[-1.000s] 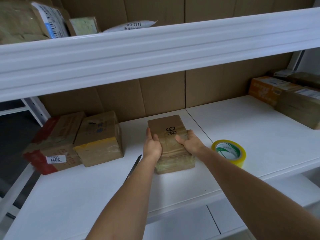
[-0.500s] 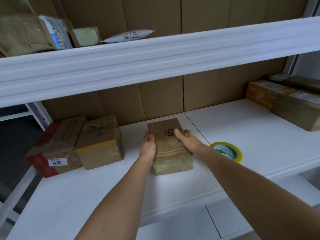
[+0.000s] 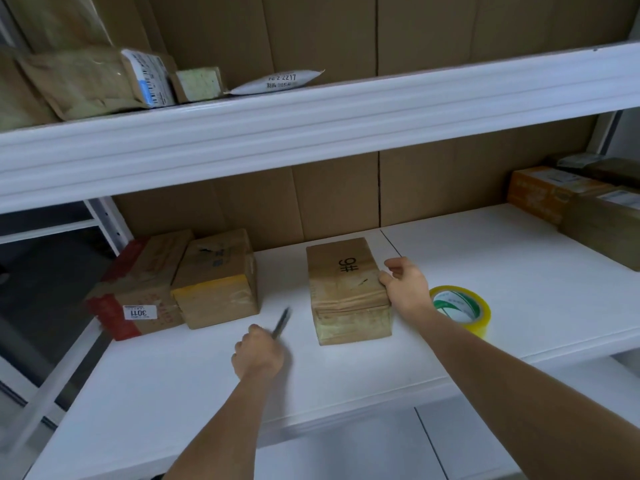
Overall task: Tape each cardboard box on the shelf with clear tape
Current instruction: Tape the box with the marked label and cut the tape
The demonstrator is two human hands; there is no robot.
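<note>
On the white shelf [image 3: 519, 271] we note a taped box [image 3: 346, 292]. Our right hand [image 3: 407, 287] grips its right edge; our left hand [image 3: 258, 351] clenches a pen [image 3: 282, 322].

Brown box [image 3: 346, 289] by my right hand with black "9#" mark, tape roll [image 3: 462, 308] yellowish with green-white core, far left box [image 3: 138, 289] brown with red edges, its neighbour box [image 3: 216, 278] brown with yellow band, white shelf [image 3: 519, 271]
</note>
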